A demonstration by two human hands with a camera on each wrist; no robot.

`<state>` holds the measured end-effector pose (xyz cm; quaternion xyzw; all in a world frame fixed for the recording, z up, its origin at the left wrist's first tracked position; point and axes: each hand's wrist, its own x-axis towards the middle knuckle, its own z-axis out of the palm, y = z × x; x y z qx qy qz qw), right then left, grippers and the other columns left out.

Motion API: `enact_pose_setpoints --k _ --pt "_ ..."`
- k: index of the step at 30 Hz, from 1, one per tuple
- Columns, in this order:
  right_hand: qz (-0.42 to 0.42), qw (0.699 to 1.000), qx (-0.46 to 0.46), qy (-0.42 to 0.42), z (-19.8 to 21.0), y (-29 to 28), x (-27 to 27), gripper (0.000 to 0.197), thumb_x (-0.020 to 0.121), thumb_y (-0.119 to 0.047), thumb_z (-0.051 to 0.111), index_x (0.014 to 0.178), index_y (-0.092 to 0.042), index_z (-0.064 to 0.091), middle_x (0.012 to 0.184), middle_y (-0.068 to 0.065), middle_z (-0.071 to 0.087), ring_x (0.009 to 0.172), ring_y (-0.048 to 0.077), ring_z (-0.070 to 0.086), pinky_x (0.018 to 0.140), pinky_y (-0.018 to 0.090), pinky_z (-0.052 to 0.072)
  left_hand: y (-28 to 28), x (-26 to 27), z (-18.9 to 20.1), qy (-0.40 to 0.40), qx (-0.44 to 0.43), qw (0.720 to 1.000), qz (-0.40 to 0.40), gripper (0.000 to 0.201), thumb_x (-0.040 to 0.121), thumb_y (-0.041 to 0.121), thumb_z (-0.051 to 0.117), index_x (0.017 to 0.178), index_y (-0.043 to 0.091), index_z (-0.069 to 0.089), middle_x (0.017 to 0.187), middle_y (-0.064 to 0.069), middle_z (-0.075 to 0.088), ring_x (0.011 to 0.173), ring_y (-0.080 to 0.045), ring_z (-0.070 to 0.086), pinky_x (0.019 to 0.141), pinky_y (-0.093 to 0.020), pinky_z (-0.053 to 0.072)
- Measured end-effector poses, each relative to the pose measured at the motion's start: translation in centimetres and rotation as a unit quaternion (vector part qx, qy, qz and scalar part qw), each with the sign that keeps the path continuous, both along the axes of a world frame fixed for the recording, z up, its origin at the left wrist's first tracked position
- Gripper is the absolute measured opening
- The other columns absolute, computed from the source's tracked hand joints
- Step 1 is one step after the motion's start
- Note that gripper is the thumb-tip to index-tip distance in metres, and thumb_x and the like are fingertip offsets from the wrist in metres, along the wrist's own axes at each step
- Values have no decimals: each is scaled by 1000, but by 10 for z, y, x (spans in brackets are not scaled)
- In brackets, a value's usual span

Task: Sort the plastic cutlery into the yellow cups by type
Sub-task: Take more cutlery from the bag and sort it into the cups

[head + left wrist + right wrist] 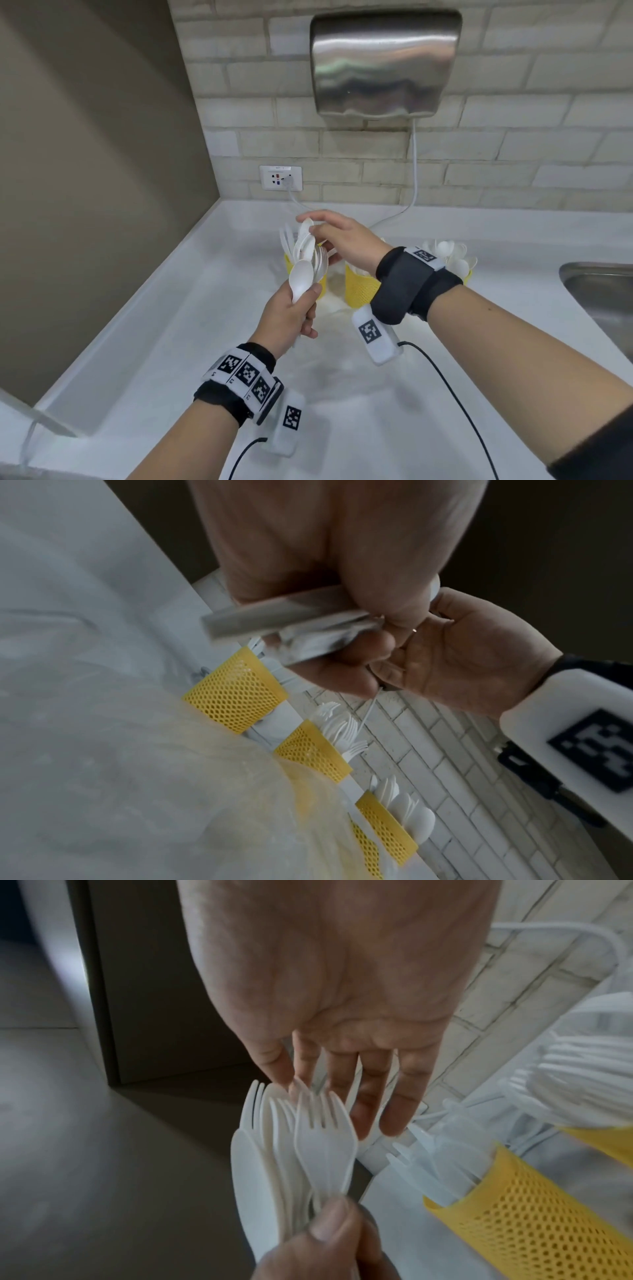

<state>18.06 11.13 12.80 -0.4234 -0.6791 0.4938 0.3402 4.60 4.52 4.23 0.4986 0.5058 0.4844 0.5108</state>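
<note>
**Mixed bundle held upright, right fingertips at its tops**

Left hand (291, 318) wrapped round the handles of a bundle of white plastic cutlery (306, 255), thumb pressed across the front; bundle raised off the white counter (144, 342) and fanned upward. Nearest in that fan, a spoon (301, 275) bowl-up; beside and behind it forks and what looks like a knife blade, best seen from the right wrist (323, 1146). Exact count impossible to tell: pieces overlap and blur. Lower handle ends hidden inside the fist in the head view; from the left wrist, only blurred grey stubs (274, 618) poking out under the fingers.

Right hand (342, 240) reaching over from the right, fingers mostly straight, fingertips (394, 1118) at the tops of the fan. Thumb and forefinger seem to close on the topmost piece, yet real pinch or mere touch cannot be told.

Just behind the bundle, a yellow mesh cup (291, 265), mostly covered by the bundle, white tips rising above it. Under the right wrist, a second yellow cup (359, 287), contents hidden there by the wristband. Past the right forearm, a third cup (467, 277), nearly all concealed, spoon bowls (445, 250) showing over its rim. In the left wrist view, a row of yellow cups (236, 693), with a fourth cut off at the lower edge.

Far right, a steel sink (603, 291), cropped by the frame. On the tiled wall beyond the hands, a metal hand dryer (385, 61) and a socket (281, 178).
</note>
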Motion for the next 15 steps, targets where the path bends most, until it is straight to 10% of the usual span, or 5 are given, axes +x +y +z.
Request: enact_pose_setpoints --k 5,11,15 --pt "29 998 -59 14 -8 -8 15 34 95 -31 53 128 -31 60 109 -4 62 82 17 61 83 37 55 -1 6 1 -11 18 1000 12 17 96 27 55 92 10 53 66 -7 49 44 -13 42 58 -37 55" --pt "19 999 -45 4 -31 -23 27 9 86 -26 70 80 -19 68 72 -5 66 67 12 61 71 27 57 -4 9 11 -61 12 998 -11 28 93 33 58 108 10 62 75 -8 66 50 -20 57 61 -43 60" --pt "-7 997 -58 49 -34 -20 37 14 87 -19 69 90 -6 73 81 5 72 68 20 62 76 35 59 -5 12 14 -72 0 997 -27 21 93 25 58 110 13 63 95 -13 74 66 -29 68 66 -46 60"
